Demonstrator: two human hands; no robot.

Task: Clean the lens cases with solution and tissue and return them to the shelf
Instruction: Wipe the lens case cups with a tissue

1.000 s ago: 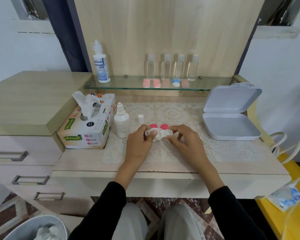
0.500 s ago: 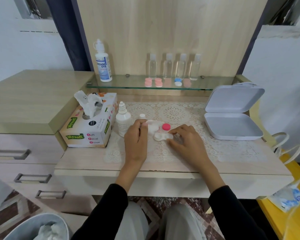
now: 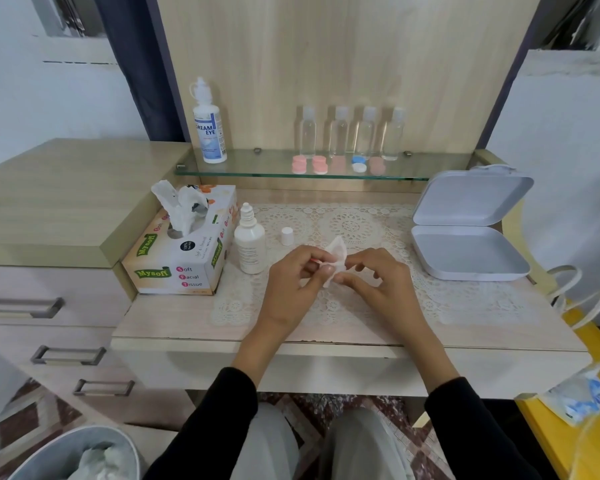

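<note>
Hands closed up since 0.5 s ago: left hand and right hand now meet over the cream lace mat, white lens case and pink cap gone from it. Both sets of fingers pinch a crumpled white tissue; pink-red sliver at left fingertips, cap or case unclear. Small white cap just behind, white dropper bottle near left, open pale hinged box well apart right. Bare mat toward table front edge.

Tissue with a pink cap, now off the mat, between left grip and right grip.
</note>
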